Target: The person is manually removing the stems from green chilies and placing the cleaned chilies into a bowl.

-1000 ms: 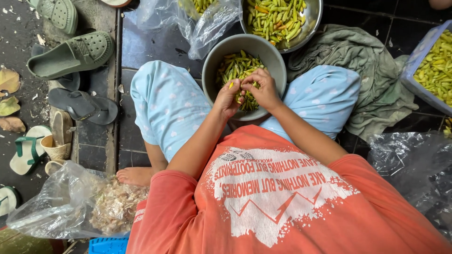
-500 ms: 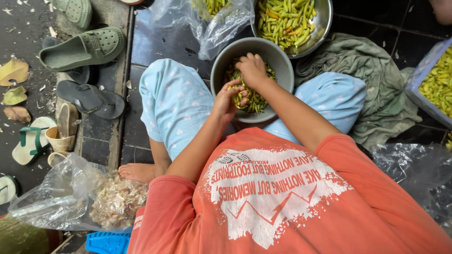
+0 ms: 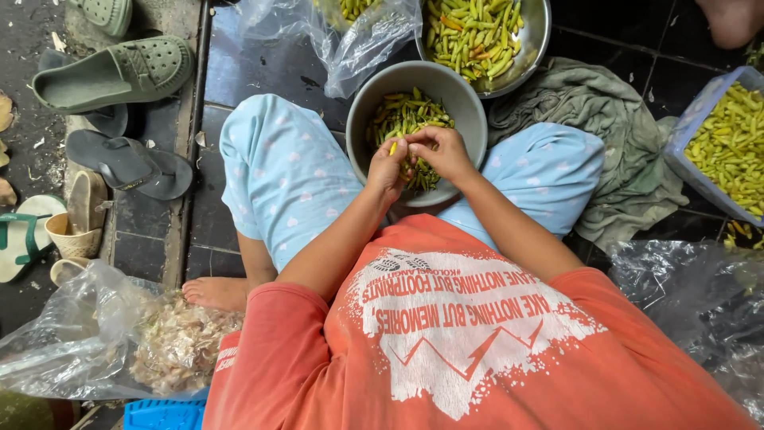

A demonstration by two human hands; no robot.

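Right hand (image 3: 446, 151) drawn back beside left hand (image 3: 387, 167); chili (image 3: 393, 146) between fingers.

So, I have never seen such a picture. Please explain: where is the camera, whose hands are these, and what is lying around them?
The camera sits on the person's head and looks straight down. You see their orange shirt, their knees and both bare hands. The left hand and right hand meet over a grey bowl of green chillies, pinching one small chilli between them. Beyond it stands a metal bowl with more chillies. A plastic bag of pale scraps lies at the left, near some sandals.
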